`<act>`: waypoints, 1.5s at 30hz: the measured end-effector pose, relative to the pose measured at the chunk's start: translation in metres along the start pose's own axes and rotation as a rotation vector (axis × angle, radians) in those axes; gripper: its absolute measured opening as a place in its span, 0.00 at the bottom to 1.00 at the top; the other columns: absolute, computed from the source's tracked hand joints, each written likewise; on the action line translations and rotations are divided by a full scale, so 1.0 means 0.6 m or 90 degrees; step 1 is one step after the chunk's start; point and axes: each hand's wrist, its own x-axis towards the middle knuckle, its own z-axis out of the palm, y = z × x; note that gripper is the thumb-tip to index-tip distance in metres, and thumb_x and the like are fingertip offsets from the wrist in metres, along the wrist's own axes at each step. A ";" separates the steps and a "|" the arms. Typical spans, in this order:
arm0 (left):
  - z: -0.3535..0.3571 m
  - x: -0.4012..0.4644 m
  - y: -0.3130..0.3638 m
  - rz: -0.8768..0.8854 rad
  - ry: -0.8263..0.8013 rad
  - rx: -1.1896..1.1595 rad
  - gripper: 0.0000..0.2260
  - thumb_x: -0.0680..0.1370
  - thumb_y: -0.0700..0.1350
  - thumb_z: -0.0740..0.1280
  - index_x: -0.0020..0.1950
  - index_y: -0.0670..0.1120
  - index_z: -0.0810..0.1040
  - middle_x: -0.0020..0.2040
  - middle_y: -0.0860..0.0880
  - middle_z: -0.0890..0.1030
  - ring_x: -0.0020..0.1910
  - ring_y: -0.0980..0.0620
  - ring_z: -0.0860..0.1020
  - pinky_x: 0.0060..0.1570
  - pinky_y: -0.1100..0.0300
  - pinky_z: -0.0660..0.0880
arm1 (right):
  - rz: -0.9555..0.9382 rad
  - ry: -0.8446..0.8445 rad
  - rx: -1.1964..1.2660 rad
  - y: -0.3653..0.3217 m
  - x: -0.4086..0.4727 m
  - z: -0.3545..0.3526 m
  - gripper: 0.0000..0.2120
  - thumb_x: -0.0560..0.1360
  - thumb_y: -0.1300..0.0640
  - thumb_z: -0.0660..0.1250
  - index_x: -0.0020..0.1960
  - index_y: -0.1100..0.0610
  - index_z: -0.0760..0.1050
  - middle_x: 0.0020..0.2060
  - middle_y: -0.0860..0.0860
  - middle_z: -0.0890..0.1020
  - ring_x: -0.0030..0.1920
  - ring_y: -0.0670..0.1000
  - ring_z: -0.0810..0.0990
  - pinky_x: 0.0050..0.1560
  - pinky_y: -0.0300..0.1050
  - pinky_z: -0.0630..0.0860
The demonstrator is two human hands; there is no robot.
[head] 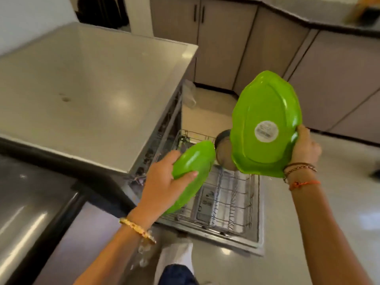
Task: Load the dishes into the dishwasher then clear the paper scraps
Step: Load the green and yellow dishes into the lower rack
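My left hand (162, 179) grips a green plate (192, 173) by its rim, held edge-on above the pulled-out lower rack (226, 200) of the open dishwasher. My right hand (304, 147) grips a second, larger green plate (265, 124) by its right edge; its underside faces me and carries a round white sticker. A round bowl-like dish (224, 149) with a dark rim shows between the two plates, partly hidden behind the larger one. The rack's wire tines hold no plates where I can see them.
A grey countertop (82, 89) covers the dishwasher on the left, with a steel sink (30, 202) at the near left. Grey cabinets (226, 42) line the back and right. The dishwasher door (236, 239) lies open over the floor. My white-socked foot (176, 256) stands just before it.
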 end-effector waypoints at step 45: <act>0.436 0.248 -0.452 -0.183 -0.359 0.317 0.11 0.72 0.44 0.71 0.50 0.40 0.77 0.33 0.50 0.70 0.35 0.50 0.69 0.31 0.61 0.58 | -0.252 -0.400 -0.677 0.579 0.461 0.286 0.11 0.76 0.64 0.59 0.51 0.62 0.79 0.47 0.62 0.82 0.51 0.62 0.78 0.49 0.49 0.69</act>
